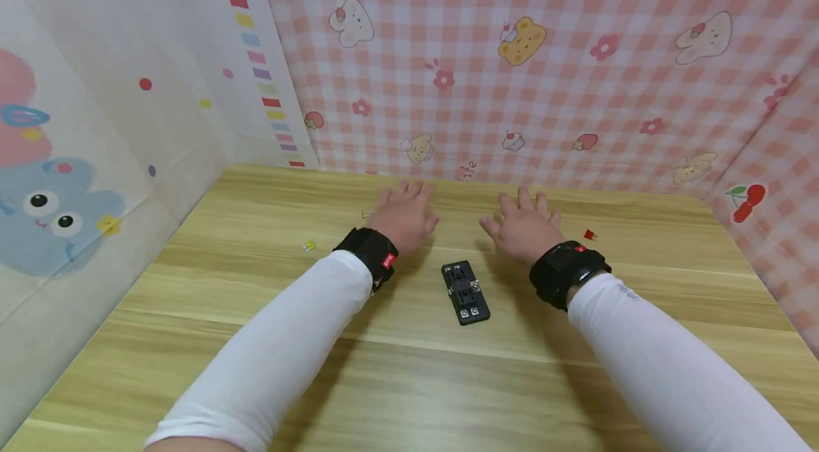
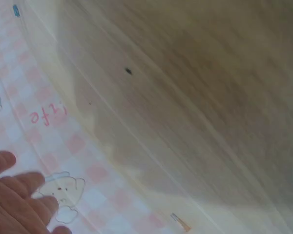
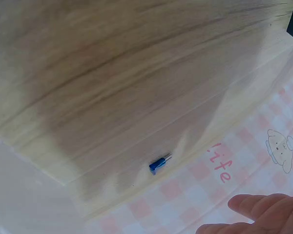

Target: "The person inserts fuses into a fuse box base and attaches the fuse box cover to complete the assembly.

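Both hands are held palm down with fingers spread, over the back part of the wooden table. My left hand (image 1: 406, 217) holds nothing; beside it is a small pale two-pronged piece (image 1: 366, 214). Nothing is gripped by my right hand (image 1: 526, 230) either, and a small red two-pronged piece (image 1: 590, 234) lies to its right. Between the forearms sits a black rectangular block (image 1: 465, 293) with metal screw terminals. Further left lies a small yellow piece (image 1: 309, 246). A blue piece with two thin metal prongs (image 3: 158, 165) shows on the table in the right wrist view.
A wooden table (image 1: 409, 374) spans the front. A pink checked cloth (image 1: 448, 33) hangs along its back edge, and a white patterned cloth (image 1: 147, 132) is on the left. In the left wrist view lie an orange-brown piece (image 2: 181, 223) and a tiny dark piece (image 2: 128, 71).
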A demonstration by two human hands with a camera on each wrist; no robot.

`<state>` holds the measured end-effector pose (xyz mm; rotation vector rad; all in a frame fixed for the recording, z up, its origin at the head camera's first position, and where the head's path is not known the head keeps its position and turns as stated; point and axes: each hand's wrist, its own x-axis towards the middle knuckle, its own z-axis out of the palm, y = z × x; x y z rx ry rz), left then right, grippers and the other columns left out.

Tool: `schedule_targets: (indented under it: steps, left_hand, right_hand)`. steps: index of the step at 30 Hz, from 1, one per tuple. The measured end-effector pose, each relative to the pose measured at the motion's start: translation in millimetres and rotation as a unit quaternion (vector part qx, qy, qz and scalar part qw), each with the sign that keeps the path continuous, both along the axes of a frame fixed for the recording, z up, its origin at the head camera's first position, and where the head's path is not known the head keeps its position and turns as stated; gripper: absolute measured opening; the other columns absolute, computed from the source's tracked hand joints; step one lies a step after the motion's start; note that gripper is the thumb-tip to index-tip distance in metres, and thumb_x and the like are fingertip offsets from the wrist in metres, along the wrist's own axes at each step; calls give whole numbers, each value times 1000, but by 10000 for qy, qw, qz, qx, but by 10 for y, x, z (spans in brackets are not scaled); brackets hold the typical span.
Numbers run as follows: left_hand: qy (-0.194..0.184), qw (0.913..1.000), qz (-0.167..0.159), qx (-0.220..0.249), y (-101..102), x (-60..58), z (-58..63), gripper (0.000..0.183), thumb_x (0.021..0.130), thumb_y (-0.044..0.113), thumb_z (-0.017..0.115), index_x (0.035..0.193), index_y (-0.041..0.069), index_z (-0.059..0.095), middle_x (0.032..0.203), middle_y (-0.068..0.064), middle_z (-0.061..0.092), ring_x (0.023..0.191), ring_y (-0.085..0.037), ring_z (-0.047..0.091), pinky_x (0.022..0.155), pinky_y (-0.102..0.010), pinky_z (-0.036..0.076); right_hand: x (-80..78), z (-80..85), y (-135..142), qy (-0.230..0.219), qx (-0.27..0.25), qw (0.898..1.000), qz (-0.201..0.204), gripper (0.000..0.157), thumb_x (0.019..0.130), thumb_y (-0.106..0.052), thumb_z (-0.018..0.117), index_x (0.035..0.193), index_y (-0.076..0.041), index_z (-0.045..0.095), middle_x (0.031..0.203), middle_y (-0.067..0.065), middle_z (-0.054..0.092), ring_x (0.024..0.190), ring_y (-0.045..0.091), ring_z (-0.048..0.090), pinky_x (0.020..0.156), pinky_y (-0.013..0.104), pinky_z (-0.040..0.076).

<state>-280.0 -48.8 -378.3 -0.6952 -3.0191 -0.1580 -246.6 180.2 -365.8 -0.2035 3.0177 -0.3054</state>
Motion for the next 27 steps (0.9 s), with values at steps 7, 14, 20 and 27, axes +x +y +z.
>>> schedule_targets:
  steps: [7, 14, 20, 27]
  left_hand:
    - [-279, 9959, -832, 229, 43, 104, -29, 57, 95, 27, 52, 147, 17, 30, 144, -3, 39, 127, -17, 33, 107, -41, 27]
    - [-725, 9860, -1497, 134, 61, 274, -21, 55, 92, 14, 56, 144, 21, 37, 138, -2, 47, 121, -16, 41, 101, -36, 35]
    - [-1005, 9772, -1861, 203, 79, 410, 10, 56, 87, 10, 61, 139, 24, 46, 136, 1, 49, 120, -11, 41, 100, -33, 37]
    - [-1190, 9688, -2165, 177, 111, 516, -15, 56, 84, 10, 64, 137, 23, 48, 135, 2, 50, 118, -10, 42, 99, -32, 38]
  right_hand:
    - [49, 26, 50, 28, -81, 10000, 24, 82, 92, -66, 19, 148, -6, 21, 150, 28, 1, 128, 53, -6, 97, 74, 5]
    - [70, 28, 97, -26, -110, 9999, -41, 84, 91, -67, 18, 149, -7, 17, 150, 28, 0, 127, 52, -10, 97, 74, 4]
    - [89, 26, 127, -17, -193, 9998, -46, 86, 91, -68, 19, 149, -5, 18, 150, 29, 1, 127, 52, -9, 98, 74, 4]
    - [108, 20, 167, 44, -245, 9997, -62, 84, 91, -67, 22, 148, -4, 22, 150, 29, 3, 128, 52, -5, 98, 73, 6]
